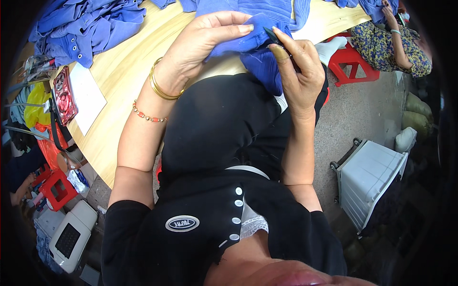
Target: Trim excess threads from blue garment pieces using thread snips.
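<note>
A blue garment (234,45) with stitched edges and a few loose threads is raised over my lap at the table's edge. My left hand (202,42) pinches its upper edge between thumb and fingers. Between the thumb and fingers of my right hand (301,64) is a small dark pointed tool (271,35), which looks like thread snips. Its tip lies against the cloth, and its rear part is hidden by the fingers. Part of the garment hangs down beneath my hands, between them.
More blue clothing (95,26) is heaped on the wooden table (129,62), beside white paper (87,97) and a red phone case (64,95). A grey wheeled crate (369,167) stands at right. Another person (391,50) sits near a red stool (350,62).
</note>
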The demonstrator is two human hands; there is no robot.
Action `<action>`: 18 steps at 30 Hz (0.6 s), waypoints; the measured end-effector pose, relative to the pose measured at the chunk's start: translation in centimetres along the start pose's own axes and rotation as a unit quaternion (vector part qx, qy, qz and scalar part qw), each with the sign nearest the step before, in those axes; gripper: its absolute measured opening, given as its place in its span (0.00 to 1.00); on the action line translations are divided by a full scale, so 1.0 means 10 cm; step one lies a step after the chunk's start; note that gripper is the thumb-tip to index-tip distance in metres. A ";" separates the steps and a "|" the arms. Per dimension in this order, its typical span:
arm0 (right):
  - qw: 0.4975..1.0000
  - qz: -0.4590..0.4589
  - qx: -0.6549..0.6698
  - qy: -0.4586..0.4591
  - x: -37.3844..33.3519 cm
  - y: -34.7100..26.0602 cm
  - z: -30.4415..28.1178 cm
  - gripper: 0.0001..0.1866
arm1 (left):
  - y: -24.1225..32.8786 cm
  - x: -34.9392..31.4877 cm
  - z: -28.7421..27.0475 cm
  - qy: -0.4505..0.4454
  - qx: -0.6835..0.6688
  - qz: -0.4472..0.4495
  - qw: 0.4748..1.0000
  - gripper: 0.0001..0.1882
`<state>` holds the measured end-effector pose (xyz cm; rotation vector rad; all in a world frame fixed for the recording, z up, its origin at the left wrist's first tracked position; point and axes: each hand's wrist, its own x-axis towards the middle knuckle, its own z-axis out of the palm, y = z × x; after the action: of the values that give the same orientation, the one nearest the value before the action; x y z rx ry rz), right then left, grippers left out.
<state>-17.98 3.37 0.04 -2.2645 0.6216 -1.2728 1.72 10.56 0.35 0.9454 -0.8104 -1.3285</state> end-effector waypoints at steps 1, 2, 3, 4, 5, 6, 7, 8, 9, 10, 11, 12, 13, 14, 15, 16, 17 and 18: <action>1.000 -0.001 -0.003 0.008 0.01 -0.01 0.00 0.17 | 0.00 -0.01 0.01 0.009 0.008 0.007 1.000 0.14; 1.000 -0.002 -0.007 0.016 0.01 -0.01 0.00 0.17 | 0.01 -0.01 0.02 0.013 0.007 0.007 1.000 0.14; 1.000 -0.006 -0.012 0.016 0.00 -0.01 0.00 0.17 | 0.02 0.00 0.02 0.007 -0.009 0.005 1.000 0.13; 1.000 -0.007 -0.011 0.014 -0.01 -0.01 0.00 0.17 | 0.02 0.00 0.02 0.001 -0.026 0.003 1.000 0.12; 1.000 -0.015 -0.018 0.012 -0.02 -0.01 0.00 0.18 | -0.01 0.01 -0.02 0.004 -0.028 0.004 1.000 0.12; 0.999 -0.023 -0.024 0.010 -0.02 -0.02 0.00 0.19 | -0.05 0.03 -0.06 0.004 -0.032 0.005 0.999 0.12; 0.999 -0.024 -0.023 0.007 -0.04 -0.04 0.00 0.19 | -0.07 0.04 -0.09 0.004 -0.036 0.007 0.999 0.12; 1.000 -0.005 -0.029 0.002 -0.06 -0.09 0.01 0.20 | -0.08 0.04 -0.12 0.007 -0.038 0.007 0.999 0.12; 0.999 0.013 -0.035 -0.002 -0.07 -0.11 0.02 0.21 | -0.09 0.05 -0.14 0.014 -0.049 0.003 0.999 0.12; 0.999 0.012 -0.037 -0.013 -0.09 -0.10 0.02 0.22 | -0.06 0.04 -0.10 0.020 -0.060 -0.002 0.998 0.13; 0.999 0.012 -0.037 -0.016 -0.10 -0.09 0.02 0.22 | -0.02 0.02 -0.06 0.022 -0.062 -0.002 0.998 0.13; 0.999 0.002 -0.036 -0.017 -0.12 -0.08 0.03 0.22 | 0.03 0.00 -0.01 0.011 -0.084 -0.020 0.996 0.11; 0.999 -0.010 -0.035 -0.018 -0.12 -0.07 0.04 0.22 | 0.08 -0.01 0.04 -0.001 -0.105 -0.038 0.994 0.10; 0.999 -0.011 -0.035 -0.019 -0.12 -0.08 0.04 0.22 | 0.07 -0.01 0.05 0.000 -0.106 -0.037 0.994 0.10; 0.999 -0.012 -0.043 -0.020 -0.11 -0.09 0.03 0.22 | 0.07 -0.01 0.05 0.005 -0.100 -0.037 0.994 0.10; 0.998 -0.014 -0.049 -0.021 -0.11 -0.11 0.03 0.22 | 0.07 -0.01 0.05 0.010 -0.093 -0.038 0.995 0.11; 0.998 -0.015 -0.049 -0.021 -0.11 -0.12 0.04 0.22 | 0.06 -0.01 0.04 0.010 -0.093 -0.037 0.995 0.11; 0.998 -0.012 -0.056 -0.022 -0.10 -0.13 0.04 0.22 | 0.04 0.00 0.03 0.012 -0.090 -0.039 0.995 0.11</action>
<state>-17.92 5.04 -0.08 -2.3898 0.6672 -1.2231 1.63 10.56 0.84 0.8563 -0.6292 -1.4293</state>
